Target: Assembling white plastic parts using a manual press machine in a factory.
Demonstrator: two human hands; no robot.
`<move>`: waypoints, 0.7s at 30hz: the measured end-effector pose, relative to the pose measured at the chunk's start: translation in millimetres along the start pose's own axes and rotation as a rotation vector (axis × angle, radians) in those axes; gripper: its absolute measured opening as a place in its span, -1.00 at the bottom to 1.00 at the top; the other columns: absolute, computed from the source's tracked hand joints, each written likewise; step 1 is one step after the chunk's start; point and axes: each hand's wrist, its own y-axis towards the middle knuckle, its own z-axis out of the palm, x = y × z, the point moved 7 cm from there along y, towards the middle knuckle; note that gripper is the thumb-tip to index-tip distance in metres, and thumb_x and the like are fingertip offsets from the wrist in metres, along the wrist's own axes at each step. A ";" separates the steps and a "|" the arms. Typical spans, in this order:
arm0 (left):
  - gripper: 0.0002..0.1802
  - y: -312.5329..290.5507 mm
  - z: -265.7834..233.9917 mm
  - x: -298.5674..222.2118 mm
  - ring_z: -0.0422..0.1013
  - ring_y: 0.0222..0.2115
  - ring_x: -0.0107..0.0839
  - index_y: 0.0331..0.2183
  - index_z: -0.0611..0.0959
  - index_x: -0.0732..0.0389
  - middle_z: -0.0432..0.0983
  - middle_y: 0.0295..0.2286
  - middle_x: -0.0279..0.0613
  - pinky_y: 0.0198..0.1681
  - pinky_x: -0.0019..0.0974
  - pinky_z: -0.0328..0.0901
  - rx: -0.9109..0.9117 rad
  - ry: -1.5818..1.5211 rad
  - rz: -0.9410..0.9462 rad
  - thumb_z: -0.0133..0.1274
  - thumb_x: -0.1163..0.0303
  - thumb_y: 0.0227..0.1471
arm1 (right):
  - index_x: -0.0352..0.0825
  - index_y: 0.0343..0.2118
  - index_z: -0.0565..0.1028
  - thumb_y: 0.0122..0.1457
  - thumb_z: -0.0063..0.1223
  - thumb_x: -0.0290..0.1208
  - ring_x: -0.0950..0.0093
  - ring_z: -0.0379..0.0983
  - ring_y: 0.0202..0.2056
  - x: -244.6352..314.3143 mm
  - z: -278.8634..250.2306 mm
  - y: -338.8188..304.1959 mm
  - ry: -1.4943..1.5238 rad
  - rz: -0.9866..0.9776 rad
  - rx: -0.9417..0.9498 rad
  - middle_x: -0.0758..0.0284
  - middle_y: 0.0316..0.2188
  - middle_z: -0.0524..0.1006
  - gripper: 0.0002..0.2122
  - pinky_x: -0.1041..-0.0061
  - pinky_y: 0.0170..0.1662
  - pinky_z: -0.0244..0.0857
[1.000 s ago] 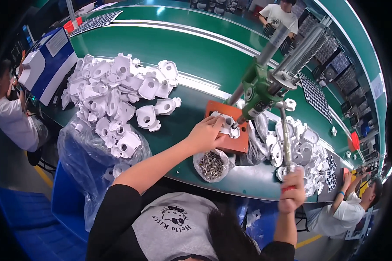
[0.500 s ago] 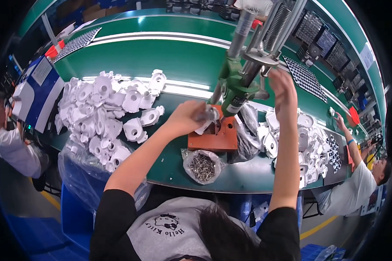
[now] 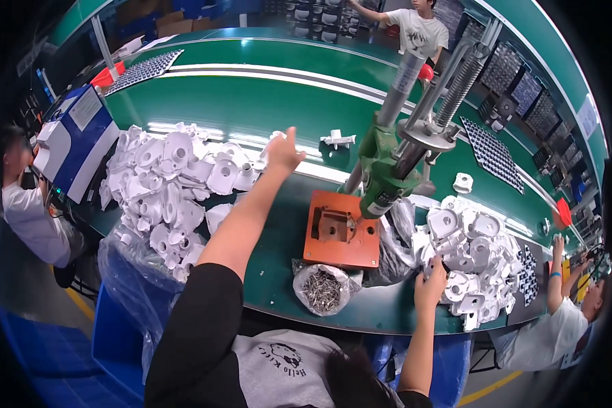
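Note:
My left hand (image 3: 285, 155) is stretched out over the far right edge of the left heap of white plastic housings (image 3: 177, 170), one finger pointing up; it looks open, and its other fingers are partly hidden. My right hand (image 3: 430, 284) is at the near left edge of the right heap of white housings (image 3: 483, 228), thumb and finger apart beside the parts. Between my hands stands a green hand press (image 3: 387, 177) over an orange fixture block (image 3: 343, 251), its recess bare. A single white housing (image 3: 338, 139) lies on the green belt beyond.
A plastic bag of small metal pins (image 3: 321, 291) sits before the fixture, a dark plastic bag (image 3: 394, 245) to its right. A blue-and-white machine (image 3: 75, 143) stands left. Another white part (image 3: 463, 182) lies by the right heap. Co-workers are left, right and across the belt.
My left hand has left the fixture, where it held a white housing, and moved to the left heap. My right hand has come down from the press to the right heap. A housing now shows on the belt.

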 end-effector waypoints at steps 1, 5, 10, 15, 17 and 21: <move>-0.14 -3.2 0.9 26.6 0.33 -0.08 0.04 0.08 0.24 0.10 0.42 -0.19 0.11 0.00 0.08 0.14 -0.165 0.183 -0.033 0.23 0.00 -0.20 | -0.39 -0.01 0.31 -0.03 0.03 -0.54 0.17 0.28 0.01 -4.5 5.1 1.8 0.031 0.048 0.038 0.12 -0.04 0.40 -0.56 0.21 0.07 0.08; -0.03 7.0 13.6 68.2 0.27 -0.01 0.06 0.06 0.23 0.22 0.43 -0.15 0.12 0.06 0.04 0.07 0.187 0.158 -0.279 0.26 -0.09 -0.28 | -0.43 -0.10 0.39 0.08 -0.01 -0.55 0.17 0.42 -0.18 -22.5 0.0 1.7 0.119 0.124 -0.087 0.11 -0.16 0.47 -0.71 0.27 -0.06 0.21; -0.02 -4.7 -16.8 43.0 0.47 -0.27 -0.08 -0.03 0.27 0.27 0.49 -0.28 0.09 -0.27 -0.16 0.34 0.146 -0.069 -0.304 0.35 -0.09 -0.37 | -0.52 -0.04 0.32 0.23 -0.14 -0.53 0.42 0.43 -0.20 -35.0 -18.2 5.7 0.528 0.195 -0.252 0.15 -0.23 0.44 -0.74 0.39 -0.13 0.37; -0.24 -82.3 -66.3 4.6 0.48 -0.43 -0.33 -0.03 0.28 0.30 0.48 -0.30 -0.06 -0.51 -0.35 0.33 0.309 -0.920 -0.583 0.27 0.12 -0.14 | -0.41 0.09 0.18 0.22 -0.15 -0.56 0.50 0.41 -0.19 29.4 -36.3 -0.7 1.148 0.384 -0.067 0.25 -0.21 0.39 -0.63 0.45 -0.21 0.49; -0.44 -115.6 -76.6 -17.9 0.49 -0.46 -0.28 -0.04 0.31 0.28 0.47 -0.28 -0.06 -0.54 -0.28 0.36 0.357 -1.475 -0.574 0.15 0.26 0.00 | -0.40 0.09 0.13 0.20 -0.19 -0.60 0.52 0.38 -0.22 78.9 -34.8 -0.3 1.221 0.248 0.138 0.24 -0.23 0.36 -0.62 0.37 -0.20 0.49; -0.60 -195.2 -103.8 -56.4 0.48 -0.25 -0.42 -0.07 0.40 0.25 0.49 -0.24 -0.22 -0.21 -0.26 0.45 0.619 -1.559 -0.577 0.09 0.45 0.03 | -0.34 -0.01 0.14 0.03 -0.15 -0.69 0.62 0.30 -0.40 139.6 -20.0 -14.9 1.244 0.059 0.319 0.34 -0.34 0.29 -0.58 0.59 -0.33 0.31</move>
